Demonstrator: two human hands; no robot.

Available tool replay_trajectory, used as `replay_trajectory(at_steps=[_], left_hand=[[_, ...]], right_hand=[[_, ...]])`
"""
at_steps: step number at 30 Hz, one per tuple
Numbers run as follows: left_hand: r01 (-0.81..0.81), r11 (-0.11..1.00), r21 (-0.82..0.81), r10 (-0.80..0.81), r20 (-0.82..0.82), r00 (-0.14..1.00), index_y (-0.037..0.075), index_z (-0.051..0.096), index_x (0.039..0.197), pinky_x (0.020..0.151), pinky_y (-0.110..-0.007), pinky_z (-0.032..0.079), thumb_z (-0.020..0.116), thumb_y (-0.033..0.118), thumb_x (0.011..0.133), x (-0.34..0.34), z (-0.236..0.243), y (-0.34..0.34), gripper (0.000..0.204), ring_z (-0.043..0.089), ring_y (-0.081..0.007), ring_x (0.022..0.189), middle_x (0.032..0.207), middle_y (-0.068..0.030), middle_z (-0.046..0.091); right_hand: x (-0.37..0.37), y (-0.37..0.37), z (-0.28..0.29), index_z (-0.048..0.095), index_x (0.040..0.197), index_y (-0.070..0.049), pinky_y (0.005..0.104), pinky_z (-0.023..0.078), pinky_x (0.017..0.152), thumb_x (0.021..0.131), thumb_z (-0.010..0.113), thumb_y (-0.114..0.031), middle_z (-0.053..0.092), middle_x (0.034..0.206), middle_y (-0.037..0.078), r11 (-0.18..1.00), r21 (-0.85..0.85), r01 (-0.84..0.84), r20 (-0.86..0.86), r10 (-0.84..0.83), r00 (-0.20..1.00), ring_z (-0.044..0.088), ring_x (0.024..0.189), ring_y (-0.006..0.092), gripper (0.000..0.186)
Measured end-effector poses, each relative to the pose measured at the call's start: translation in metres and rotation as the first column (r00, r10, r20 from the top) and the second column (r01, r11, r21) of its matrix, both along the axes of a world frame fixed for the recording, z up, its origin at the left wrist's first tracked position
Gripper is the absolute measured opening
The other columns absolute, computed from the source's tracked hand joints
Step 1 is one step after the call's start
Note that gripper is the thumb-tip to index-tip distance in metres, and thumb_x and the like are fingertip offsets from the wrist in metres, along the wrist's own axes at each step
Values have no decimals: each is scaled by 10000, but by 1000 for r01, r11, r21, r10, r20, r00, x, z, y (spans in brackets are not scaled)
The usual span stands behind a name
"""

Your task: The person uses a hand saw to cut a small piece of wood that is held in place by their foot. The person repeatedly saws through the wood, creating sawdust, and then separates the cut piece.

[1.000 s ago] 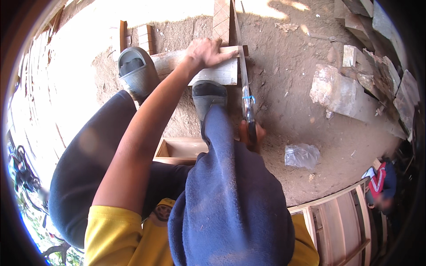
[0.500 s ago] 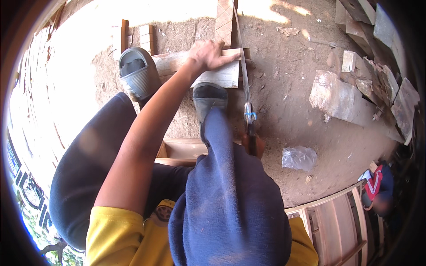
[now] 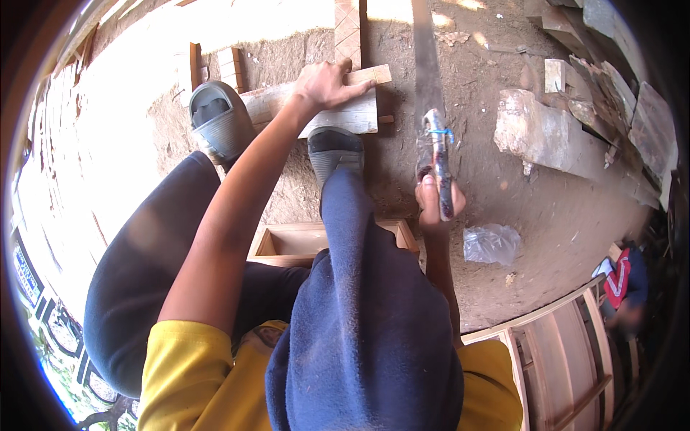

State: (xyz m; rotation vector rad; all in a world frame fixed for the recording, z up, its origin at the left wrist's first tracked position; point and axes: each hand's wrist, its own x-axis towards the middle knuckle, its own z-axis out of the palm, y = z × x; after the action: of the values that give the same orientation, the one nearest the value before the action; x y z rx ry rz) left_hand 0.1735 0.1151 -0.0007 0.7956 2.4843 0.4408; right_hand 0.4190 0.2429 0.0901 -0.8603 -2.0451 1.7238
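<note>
A handsaw (image 3: 429,68) is in my right hand (image 3: 438,197), its fingers wrapped round the dark, worn handle with a blue tie near the blade. The blade points away from me, to the right of the wood and apart from it. My left hand (image 3: 327,87) presses down on a thin wooden strip (image 3: 379,75), its thumb along the strip. Beneath the strip lies a pale wooden block (image 3: 353,117), with my sandalled right foot (image 3: 336,147) against its near side. A small stick (image 3: 387,119) pokes out beside the block's right end.
A scored wooden board (image 3: 348,32) lies beyond the strip. My left sandal (image 3: 219,115) rests on the ground at left. An open wooden frame (image 3: 291,233) sits under my leg. To the right are a clear plastic bag (image 3: 491,243), a log (image 3: 539,133) and slatted woodwork (image 3: 550,352).
The saw has come away from the strip and swung to the right, its blade now showing its broad side. My right hand has come out from behind my knee. My left hand stays on the wood.
</note>
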Motion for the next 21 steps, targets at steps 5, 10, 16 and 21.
replay_trajectory(at_steps=[5, 10, 16, 21], left_hand=[[98, 978, 185, -67, -165, 984, 86, 573, 1193, 855, -443, 510, 551, 668, 752, 11, -2, -4, 730, 607, -354, 1022, 1119, -167, 606], [278, 940, 198, -231, -233, 945, 97, 526, 1267, 938, -433, 464, 448, 589, 893, 14, -6, -13, 623, 551, -307, 1127, 1220, -120, 566], [258, 964, 63, -254, -77, 964, 107, 377, 1387, 933, -437, 455, 437, 665, 854, 14, -3, -11, 774, 547, -326, 1125, 1240, -139, 536], [364, 931, -22, -365, -103, 925, 57, 360, 1387, 998, -505, 370, 552, 822, 622, 12, 10, -11, 1099, 477, -368, 1192, 1306, -192, 449]], right_hand=[[-2, 20, 13, 581, 879, 49, 240, 312, 425, 860, 549, -35, 472, 581, -4, 995, 61, -76, 42, 74, 996, 410, 470, 49, 91], [13, 7, 4, 576, 822, 14, 276, 368, 478, 860, 575, -62, 473, 581, 12, 987, 78, -142, 162, 128, 979, 444, 532, 80, 85], [9, -24, -17, 523, 719, -20, 278, 364, 476, 845, 601, -67, 450, 558, 24, 992, 36, -117, 46, 115, 992, 423, 512, 77, 156], [1, -26, -25, 522, 705, -23, 285, 362, 459, 840, 607, -69, 442, 534, 27, 990, 61, -125, 61, 121, 991, 429, 479, 86, 166]])
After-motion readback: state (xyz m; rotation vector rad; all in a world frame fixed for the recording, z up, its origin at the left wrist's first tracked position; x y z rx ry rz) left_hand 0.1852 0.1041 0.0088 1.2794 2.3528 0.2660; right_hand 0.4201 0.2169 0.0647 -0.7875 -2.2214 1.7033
